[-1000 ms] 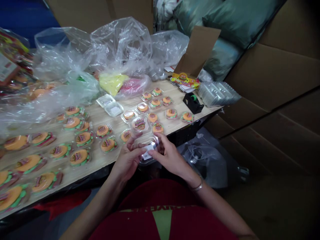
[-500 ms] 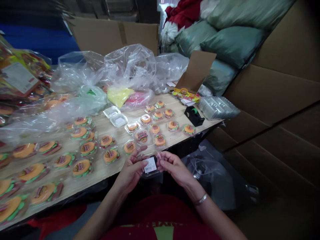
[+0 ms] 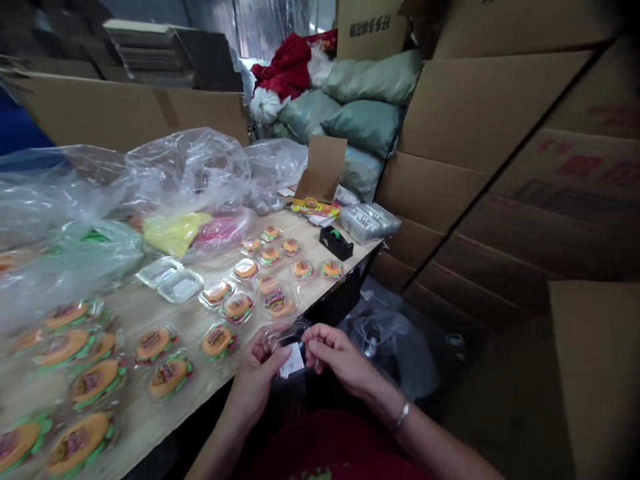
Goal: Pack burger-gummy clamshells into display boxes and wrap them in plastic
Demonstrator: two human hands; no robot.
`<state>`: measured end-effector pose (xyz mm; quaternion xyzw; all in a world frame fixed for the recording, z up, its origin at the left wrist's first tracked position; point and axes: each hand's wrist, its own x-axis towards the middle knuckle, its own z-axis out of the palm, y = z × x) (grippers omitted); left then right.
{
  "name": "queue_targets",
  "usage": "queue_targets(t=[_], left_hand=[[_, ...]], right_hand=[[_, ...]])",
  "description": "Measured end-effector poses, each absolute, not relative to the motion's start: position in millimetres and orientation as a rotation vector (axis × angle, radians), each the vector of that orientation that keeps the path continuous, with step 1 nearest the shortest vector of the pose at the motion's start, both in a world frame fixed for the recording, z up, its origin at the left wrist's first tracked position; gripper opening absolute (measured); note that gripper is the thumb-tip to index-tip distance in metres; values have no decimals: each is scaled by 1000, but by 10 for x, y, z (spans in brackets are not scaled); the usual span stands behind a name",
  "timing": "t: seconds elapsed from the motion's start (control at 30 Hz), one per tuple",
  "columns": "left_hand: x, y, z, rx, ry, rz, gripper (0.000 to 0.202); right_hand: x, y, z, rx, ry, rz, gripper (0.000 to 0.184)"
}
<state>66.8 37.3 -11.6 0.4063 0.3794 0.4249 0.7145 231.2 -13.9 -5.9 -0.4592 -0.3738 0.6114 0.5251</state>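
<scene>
Burger-shaped packs (image 3: 80, 380) lie in loose rows across the left of the worktop (image 3: 150, 307), some near the front edge at 7 o'clock — a sleeve or elbow brushing past could, I judge, sweep one off. Above them, at 10 o'clock, crumpled clear bags (image 3: 185, 173) sag over the yellow and pink stock. Two empty clear trays (image 3: 173, 280) sit side by side mid-worktop.

Left hand (image 3: 257, 377) at 6 o'clock, fingers curled, pinching the left side of a small clear clamshell pack (image 3: 290, 350) with a white label facing up. Right hand (image 3: 340, 360) just beside it, fingers closed on the pack's right side. The pack is held between both hands, off the worktop's front edge, over the lap — a slip here likely drops it to the floor, not the worktop. Slick plastic and fingertip-only grip make that plausible; whether the lid is snapped shut cannot be told.

Further right at 1 o'clock: black tape dispenser (image 3: 336, 243), stack of clear trays (image 3: 369, 222), open carton (image 3: 320, 183).
</scene>
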Motion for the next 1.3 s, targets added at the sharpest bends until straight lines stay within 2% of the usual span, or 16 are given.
queue_targets(t=[0.2, 0.37, 0.5, 0.6, 0.7, 0.8, 0.9, 1.1, 1.2, 1.3], left_hand=[[577, 389, -220, 929, 903, 914, 54], [431, 323, -417, 1150, 873, 910, 61], [102, 333, -706, 1554, 1212, 1207, 45], [-351, 416, -951, 2071, 1515, 1564, 30], [-785, 523, -1161, 2504, 1767, 1767, 37], [-987, 597, -1288, 2700, 1905, 1717, 56], [-975, 602, -1323, 2715, 1987, 1583, 63], [-890, 521, -1275, 2702, 2068, 1352, 51], [-862, 463, -1246, 2719, 2062, 1245, 45], [-807, 416, -1209, 2690, 2066, 1231, 40]], right_hand=[[2142, -141, -171, -1120, -777, 1452, 49], [2217, -104, -177, -1151, -740, 1300, 48], [2491, 19, -214, -1259, -709, 1090, 47], [2787, 342, -212, -1354, -906, 850, 44], [3014, 894, -159, -1406, -1197, 509, 35], [3108, 1600, -76, -1520, -1476, 252, 27], [3125, 2331, 21, -1740, -1713, 58, 28], [3173, 3307, 169, -1779, -1955, 90, 25], [3071, 3366, 93, -1674, -2062, 128, 28], [2820, 3120, -100, -1350, -2198, 116, 27]])
